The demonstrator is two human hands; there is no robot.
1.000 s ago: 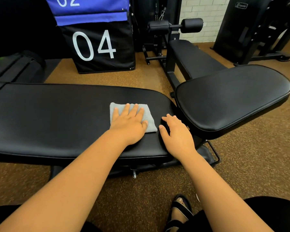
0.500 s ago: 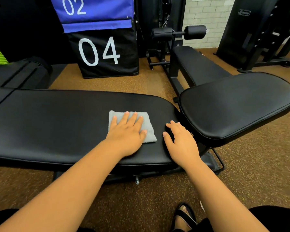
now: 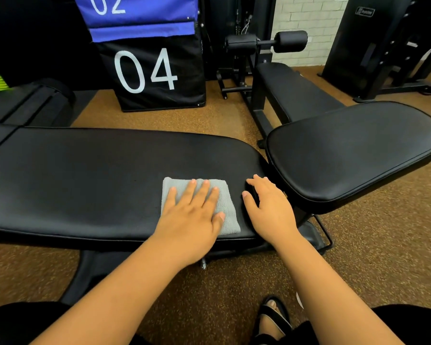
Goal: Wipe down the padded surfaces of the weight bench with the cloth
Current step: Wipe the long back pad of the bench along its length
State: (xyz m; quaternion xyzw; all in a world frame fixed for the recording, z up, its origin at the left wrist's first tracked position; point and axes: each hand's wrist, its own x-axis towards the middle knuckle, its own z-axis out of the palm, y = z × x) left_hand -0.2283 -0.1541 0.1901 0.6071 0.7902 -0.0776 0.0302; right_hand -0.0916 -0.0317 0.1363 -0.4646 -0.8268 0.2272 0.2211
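Grey cloth [image 3: 225, 206], folded to a small square, lay on the long back pad [image 3: 85, 180] of the weight bench, near the pad's right end and close to its front edge. My left hand [image 3: 193, 215] pressed it flat, fingers straight and spread, the palm over the cloth's near left part; nothing was pinched or curled round. My right hand [image 3: 269, 207] rested just beside the cloth on the same pad, fingers loosely bent over the pad's rounded end, apparently bracing and holding nothing. I judged the wiping to be under way on this pad, with most of the task left: the long stretch to the left looked untouched, and the raised seat pad [image 3: 353, 155] on the right had not been reached. The next move, as I read it, called for a firm flat sweep leftward, keeping the cloth under the palm so it would not bunch. Room lay open that way as far as the seam at the far left. To the right, the gap between the pads and the overhanging seat pad left little clearance. A second bench [image 3: 296, 93] and a padded block marked 04 [image 3: 157, 75] stood well beyond, clear of the stroke.
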